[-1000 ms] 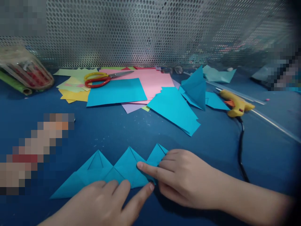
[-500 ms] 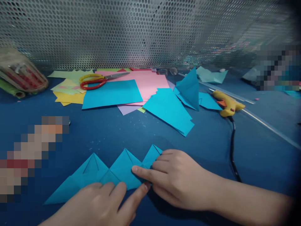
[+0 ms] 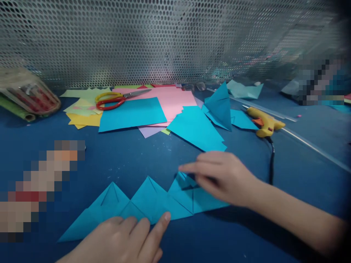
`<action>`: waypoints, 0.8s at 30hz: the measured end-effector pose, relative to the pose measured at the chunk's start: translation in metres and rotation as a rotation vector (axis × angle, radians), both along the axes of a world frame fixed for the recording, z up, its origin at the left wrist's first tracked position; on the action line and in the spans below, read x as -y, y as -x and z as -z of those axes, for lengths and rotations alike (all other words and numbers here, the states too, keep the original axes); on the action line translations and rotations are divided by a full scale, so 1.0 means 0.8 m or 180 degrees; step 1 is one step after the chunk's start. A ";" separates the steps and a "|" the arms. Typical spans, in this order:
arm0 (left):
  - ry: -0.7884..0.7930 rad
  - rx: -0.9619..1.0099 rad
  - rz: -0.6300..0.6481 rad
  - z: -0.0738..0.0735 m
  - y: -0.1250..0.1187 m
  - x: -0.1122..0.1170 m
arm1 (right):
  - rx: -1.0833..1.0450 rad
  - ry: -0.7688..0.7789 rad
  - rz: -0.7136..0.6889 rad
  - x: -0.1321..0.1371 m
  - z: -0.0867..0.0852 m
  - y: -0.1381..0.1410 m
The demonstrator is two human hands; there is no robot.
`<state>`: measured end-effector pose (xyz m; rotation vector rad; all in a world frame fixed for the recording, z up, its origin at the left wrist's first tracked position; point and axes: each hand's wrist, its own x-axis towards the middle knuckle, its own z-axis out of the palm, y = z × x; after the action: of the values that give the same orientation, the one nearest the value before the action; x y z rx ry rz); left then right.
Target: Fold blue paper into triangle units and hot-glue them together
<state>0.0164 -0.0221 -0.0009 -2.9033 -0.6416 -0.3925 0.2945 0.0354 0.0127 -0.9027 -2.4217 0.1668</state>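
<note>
A folded blue paper strip (image 3: pixel 148 204) with three triangular peaks lies on the blue table near me. My left hand (image 3: pixel 123 237) rests flat on its lower edge, fingers stretched out, with the index fingertip pressing the paper near the middle. My right hand (image 3: pixel 219 175) hovers over the right peak. Its index finger points left, its thumb sits below, and the fingers are loosely apart just above the paper. Nothing is visibly gripped in either hand.
Behind lie loose coloured sheets (image 3: pixel 131 113), folded blue pieces (image 3: pixel 200 128), red and yellow scissors (image 3: pixel 115 99), and a yellow glue gun (image 3: pixel 264 122) whose black cord (image 3: pixel 271 160) runs toward my right arm. A plastic pouch (image 3: pixel 27 96) sits far left. A perforated metal screen (image 3: pixel 175 40) closes the back.
My right hand has lifted off the right peak and moved up and right, uncovering the right end of the folded paper. My left hand stays pressed on the lower edge.
</note>
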 end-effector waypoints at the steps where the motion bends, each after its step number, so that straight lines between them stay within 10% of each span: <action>1: 0.0023 0.0021 0.0003 0.000 -0.001 0.000 | -0.0141 -0.0053 0.0471 -0.009 -0.001 -0.011; 11: -0.0058 0.0662 -0.0251 -0.014 -0.003 -0.016 | -0.0572 0.0776 0.2579 -0.086 0.017 -0.108; 19: 0.0351 0.0543 -0.0467 -0.014 0.001 -0.023 | -0.1433 0.0649 0.2812 -0.082 0.013 -0.102; 24: 0.1200 0.0488 -0.0720 -0.013 0.007 -0.013 | -0.1949 0.0332 0.2181 -0.072 0.006 -0.087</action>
<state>0.0104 -0.0116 0.0093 -3.1146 -1.1713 -0.5171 0.3641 0.0934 0.0083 -1.4258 -1.4690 0.2640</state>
